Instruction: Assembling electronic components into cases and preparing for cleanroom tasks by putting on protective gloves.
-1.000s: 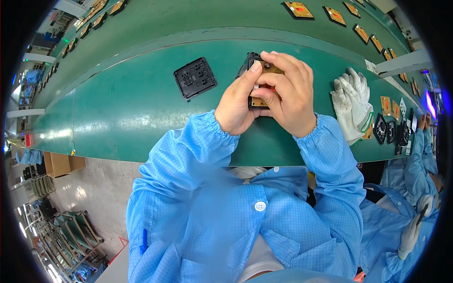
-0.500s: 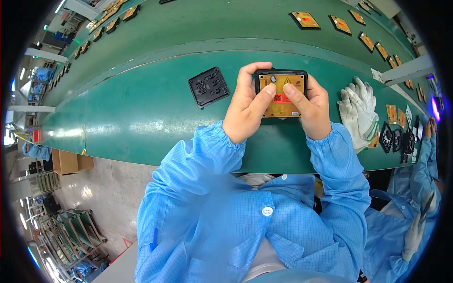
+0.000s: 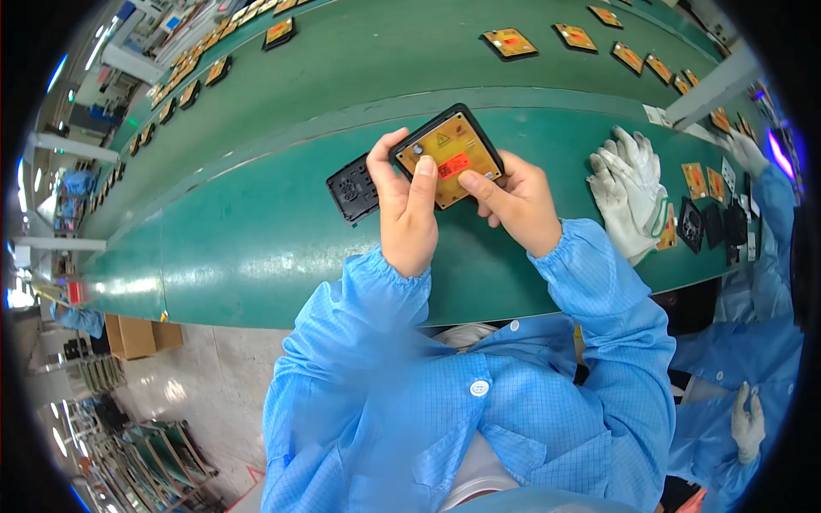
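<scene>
Between my hands is a square black plastic housing with an amber circuit board seated in it, tilted with its upper right corner raised. A red label and a small round component show on the board. My left hand grips the left side, thumb flat on the board's face and fingers behind the edge. At the lower right corner my right hand holds on, thumb on the board and fingers bent beneath. Left of my hands a separate black plastic cover lies on the green bench, partly hidden by my left hand.
White work gloves lie to the right, beside loose amber boards and black housings. Beyond the bench edge, a green conveyor carries several housed boards. A co-worker's gloved hand shows at far right.
The housing has turned from level to tilted and shifted left in my hands. My right hand has slid to its lower corner. In view, the cover now sits partly behind my left hand.
</scene>
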`<state>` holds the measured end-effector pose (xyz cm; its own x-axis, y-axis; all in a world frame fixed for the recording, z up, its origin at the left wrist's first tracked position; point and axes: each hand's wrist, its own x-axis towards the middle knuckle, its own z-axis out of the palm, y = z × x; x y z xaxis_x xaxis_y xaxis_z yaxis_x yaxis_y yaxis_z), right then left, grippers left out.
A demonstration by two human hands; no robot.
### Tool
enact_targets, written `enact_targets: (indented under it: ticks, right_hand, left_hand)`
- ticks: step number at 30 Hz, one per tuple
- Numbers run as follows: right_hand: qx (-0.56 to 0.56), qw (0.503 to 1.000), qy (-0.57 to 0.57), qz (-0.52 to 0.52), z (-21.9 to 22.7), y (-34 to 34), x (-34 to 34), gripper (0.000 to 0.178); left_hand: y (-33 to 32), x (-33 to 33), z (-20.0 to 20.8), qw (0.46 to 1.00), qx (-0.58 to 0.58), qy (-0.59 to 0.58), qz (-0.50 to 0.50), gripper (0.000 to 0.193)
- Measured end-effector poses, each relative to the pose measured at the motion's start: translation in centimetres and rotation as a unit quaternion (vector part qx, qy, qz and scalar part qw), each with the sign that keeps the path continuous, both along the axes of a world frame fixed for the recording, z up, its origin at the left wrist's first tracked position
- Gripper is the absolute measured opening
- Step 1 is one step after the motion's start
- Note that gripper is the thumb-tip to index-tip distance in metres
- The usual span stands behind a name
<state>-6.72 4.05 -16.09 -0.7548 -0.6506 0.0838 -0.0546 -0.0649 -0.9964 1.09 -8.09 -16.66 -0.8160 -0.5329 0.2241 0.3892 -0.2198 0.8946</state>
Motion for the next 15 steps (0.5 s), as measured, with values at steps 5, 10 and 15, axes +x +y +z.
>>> enact_targets:
  ticks: [5,10,15]
  right_hand:
    - [-0.008,0.998,-0.065,0.022,0.0,0.2,-0.5,0.032]
    - [-0.032,0.998,-0.045,0.017,0.1,0.2,-0.3,0.031]
    - [-0.022,0.999,-0.044,-0.011,0.0,0.2,0.4,0.028]
  left_hand:
    - [0.5,-0.4,0.2,1.0,0.012,-0.009,-0.021,0.042]
    - [0.4,-0.6,-0.1,1.0,0.016,-0.003,-0.022,0.042]
    - [0.4,0.1,0.2,0.997,0.05,-0.031,-0.044,0.042]
